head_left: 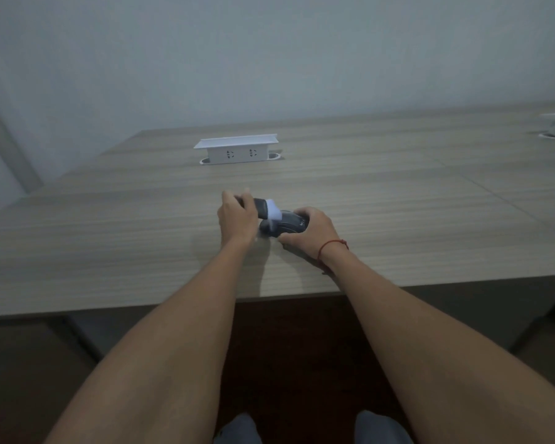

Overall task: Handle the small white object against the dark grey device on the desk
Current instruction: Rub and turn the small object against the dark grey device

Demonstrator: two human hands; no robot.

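Wood-grain desk (109, 238); left hand (237, 219) clutches dark handle, small white object (274, 210) touching rounded dark grey device (285, 224), right hand (311, 233) cupping it.

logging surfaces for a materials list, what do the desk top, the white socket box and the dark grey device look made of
Desk top: looks like wood-grain laminate, matte; long pale streaks with no gloss. White socket box: probably moulded plastic or painted metal; smooth, even white with crisp edges. Dark grey device under the right hand: likely hard plastic with a slight sheen, though blur leaves it open.
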